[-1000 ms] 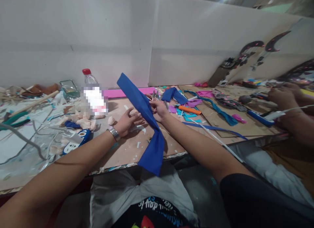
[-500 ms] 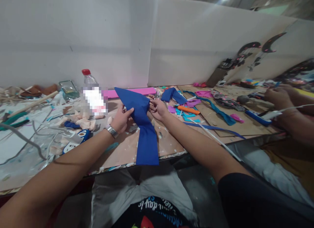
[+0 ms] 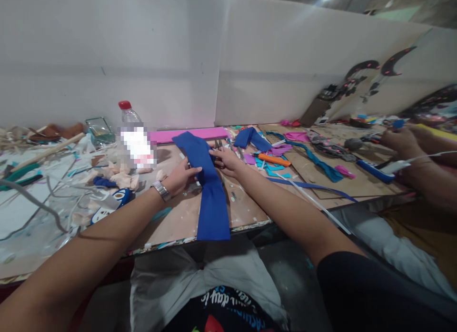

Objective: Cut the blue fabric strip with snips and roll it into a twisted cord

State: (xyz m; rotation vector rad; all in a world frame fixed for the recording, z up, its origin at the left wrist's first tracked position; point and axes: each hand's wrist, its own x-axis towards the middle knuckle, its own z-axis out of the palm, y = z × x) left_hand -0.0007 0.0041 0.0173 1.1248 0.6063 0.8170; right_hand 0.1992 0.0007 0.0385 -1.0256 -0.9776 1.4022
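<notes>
The blue strip (image 3: 211,194) lies right of the bottle (image 3: 131,115), its long axis running near to far, the far end slanting toward the bottle. Left hand (image 3: 178,176) pinches its bottle-side edge; right hand (image 3: 228,161) pinches the opposite one.

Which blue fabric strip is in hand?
The wide blue strip, in the left hand, right hand at its edge; the folded piece and thin strip lie apart.

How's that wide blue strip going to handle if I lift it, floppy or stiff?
Probably floppy: the blue strip bends and creases partway along. It looks thin and cloth-like, so likely light for its size. Its near end reaches the front edge of the table, so that end may droop if the left hand raises it.
</notes>
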